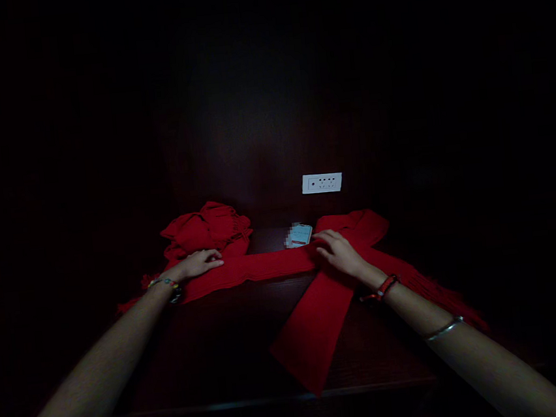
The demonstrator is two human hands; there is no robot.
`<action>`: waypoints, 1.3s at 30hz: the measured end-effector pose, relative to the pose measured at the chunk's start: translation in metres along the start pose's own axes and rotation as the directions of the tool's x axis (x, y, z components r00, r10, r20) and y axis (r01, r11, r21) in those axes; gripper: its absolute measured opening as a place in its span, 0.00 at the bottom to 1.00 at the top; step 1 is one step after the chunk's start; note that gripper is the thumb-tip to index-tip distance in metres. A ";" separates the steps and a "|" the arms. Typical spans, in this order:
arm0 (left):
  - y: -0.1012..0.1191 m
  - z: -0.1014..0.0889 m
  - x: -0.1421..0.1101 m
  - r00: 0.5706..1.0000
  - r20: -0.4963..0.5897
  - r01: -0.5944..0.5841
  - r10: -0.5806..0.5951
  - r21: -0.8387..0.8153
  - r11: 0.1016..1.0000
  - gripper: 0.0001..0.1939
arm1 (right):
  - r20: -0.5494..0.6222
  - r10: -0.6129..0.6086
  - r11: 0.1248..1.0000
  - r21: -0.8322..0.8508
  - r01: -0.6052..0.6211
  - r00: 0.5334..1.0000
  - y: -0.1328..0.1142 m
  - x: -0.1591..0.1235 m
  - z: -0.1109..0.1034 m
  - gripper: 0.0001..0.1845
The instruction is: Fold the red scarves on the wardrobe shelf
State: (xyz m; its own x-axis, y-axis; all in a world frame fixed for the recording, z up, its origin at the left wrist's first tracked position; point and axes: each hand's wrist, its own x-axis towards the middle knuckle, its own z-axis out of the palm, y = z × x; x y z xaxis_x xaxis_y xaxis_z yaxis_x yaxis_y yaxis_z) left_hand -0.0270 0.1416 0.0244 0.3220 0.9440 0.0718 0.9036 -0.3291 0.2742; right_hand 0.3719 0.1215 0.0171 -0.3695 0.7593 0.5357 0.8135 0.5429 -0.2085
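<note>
A long red scarf (268, 266) lies folded into a narrow strip across the dark tabletop. On its left part rests my left hand (199, 263), palm down with the fingers stretched to the right. My right hand (340, 253) lies over the other end, fingers extended and slightly bent, touching the cloth where it turns. From under that hand a flat length of red cloth (314, 336) runs down toward the front edge. More red cloth with a fringe (428, 286) spreads to the right of my right wrist. Whether these pieces are one scarf I cannot tell.
A crumpled heap of red fringed cloth (206, 228) sits behind my left hand. Near the wall lies a small pale card or phone-like object (301, 234), partly blurred. A white socket panel (322, 183) is on the dark wall. The table's front edge (228, 405) shows below.
</note>
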 end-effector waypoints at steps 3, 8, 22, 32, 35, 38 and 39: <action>-0.028 -0.014 -0.028 0.997 -0.030 0.072 -0.069 0.104 0.992 0.28 | 0.192 -0.327 0.934 0.218 0.284 0.925 -0.043 -0.009 0.008 0.18; -0.048 -0.026 -0.070 0.953 -0.083 0.302 -0.290 0.241 0.922 0.37 | 0.323 -0.354 0.929 0.227 0.291 0.878 -0.103 0.002 0.040 0.24; -0.023 -0.064 -0.088 0.949 0.008 0.307 -0.314 -0.238 0.921 0.21 | 0.656 -0.227 0.969 0.223 0.102 0.720 -0.146 0.019 0.068 0.39; 0.111 -0.070 -0.061 0.826 -0.548 0.264 -0.133 0.168 0.950 0.20 | 0.435 -0.127 0.949 0.315 -0.018 0.891 -0.127 0.020 0.063 0.35; 0.157 -0.025 -0.053 0.857 -0.516 0.111 0.008 0.200 0.974 0.23 | 0.249 0.094 0.862 0.464 -0.204 0.964 -0.091 0.020 0.049 0.25; 0.187 0.027 -0.039 0.942 -0.324 -0.069 0.081 0.047 0.997 0.25 | 0.181 0.362 0.659 0.644 -0.388 0.915 -0.055 0.014 0.035 0.17; 0.193 0.041 -0.033 0.963 -0.245 -0.128 0.115 -0.036 0.991 0.26 | 0.177 0.416 0.614 0.669 -0.419 0.892 -0.045 0.009 0.031 0.16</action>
State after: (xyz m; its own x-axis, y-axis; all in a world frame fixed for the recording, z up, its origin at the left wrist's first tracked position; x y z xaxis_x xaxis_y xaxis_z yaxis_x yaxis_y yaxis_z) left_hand 0.1480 0.0460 0.0351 0.3447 0.8765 0.3360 0.8445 -0.4458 0.2967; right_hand 0.3174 0.1153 0.0059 -0.0707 0.9666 0.2463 0.3537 0.2551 -0.8999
